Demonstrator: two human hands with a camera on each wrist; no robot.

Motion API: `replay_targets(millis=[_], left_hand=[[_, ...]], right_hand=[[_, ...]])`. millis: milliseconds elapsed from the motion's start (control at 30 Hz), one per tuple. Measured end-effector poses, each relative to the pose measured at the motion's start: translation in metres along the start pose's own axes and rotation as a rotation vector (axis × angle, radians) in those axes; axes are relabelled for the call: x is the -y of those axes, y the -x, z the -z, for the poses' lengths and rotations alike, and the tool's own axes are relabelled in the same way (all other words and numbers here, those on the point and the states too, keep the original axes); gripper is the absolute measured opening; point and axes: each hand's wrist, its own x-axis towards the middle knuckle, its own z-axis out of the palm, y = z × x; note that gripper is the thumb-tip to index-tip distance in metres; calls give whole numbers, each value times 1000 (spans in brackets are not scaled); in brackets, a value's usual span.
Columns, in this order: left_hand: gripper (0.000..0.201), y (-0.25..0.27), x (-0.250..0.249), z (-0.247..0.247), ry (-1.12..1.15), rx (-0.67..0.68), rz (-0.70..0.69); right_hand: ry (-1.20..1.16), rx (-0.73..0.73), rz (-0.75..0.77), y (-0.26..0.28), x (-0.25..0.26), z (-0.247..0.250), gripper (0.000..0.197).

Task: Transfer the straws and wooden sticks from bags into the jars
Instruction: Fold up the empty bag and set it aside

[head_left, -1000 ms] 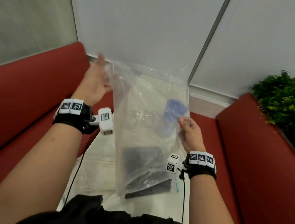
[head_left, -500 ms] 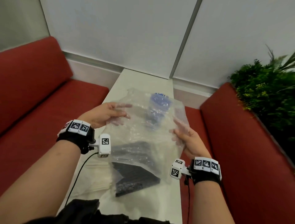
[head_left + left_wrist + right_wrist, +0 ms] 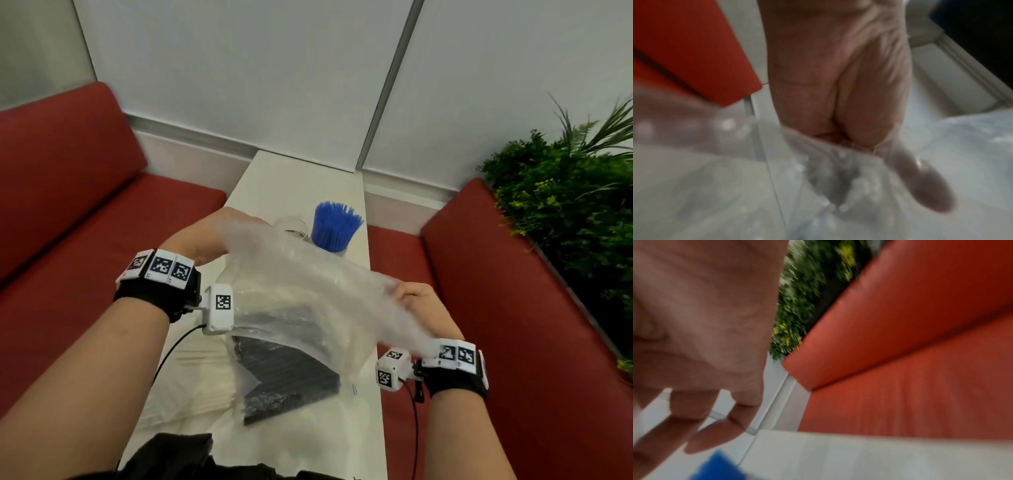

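Lowering from the upright hold of a second before, the empty clear bag (image 3: 308, 274) lay stretched nearly flat between the two hands, over the table (image 3: 294, 178). The left hand (image 3: 202, 236) gripped its edge at ten o'clock; the left wrist view showed the film gathered against the palm and one finger (image 3: 929, 186) lying straight behind it. The right hand (image 3: 421, 308) held the opposite edge at four o'clock; whether its fingers (image 3: 713, 436) pinched or merely pressed the film could not be told from the blurred right wrist view. The blue straws (image 3: 335, 222), earlier glimpsed only through the plastic, stood uncovered in their jar (image 3: 334, 251) at twelve o'clock, which suggested one transfer was complete and this bag was being put aside. A second, glass jar (image 3: 291, 224) beside it appeared empty. The bag of black straws (image 3: 287, 373) rested on the table at six o'clock, and pale wooden sticks (image 3: 191, 383) lay at eight o'clock, both apparently untransferred. The held film veiled the upper part of the black straws and most of the glass jar; the left fingertips were hidden in the head view.
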Motion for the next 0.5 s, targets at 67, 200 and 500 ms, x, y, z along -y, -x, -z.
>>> replay_targets(millis=[67,200,500], left_hand=[[30,-4,-1,1,-135,-44,-35],[46,-9,-6,6,-364,-117,-153],[44,-6,-56,-50,-491,490,-98]], right_hand=[[243,-63,-23,0,-9,3,62],[397,-346,69,-3,1,6,54],[742,161,140,-29,45,-110,87]])
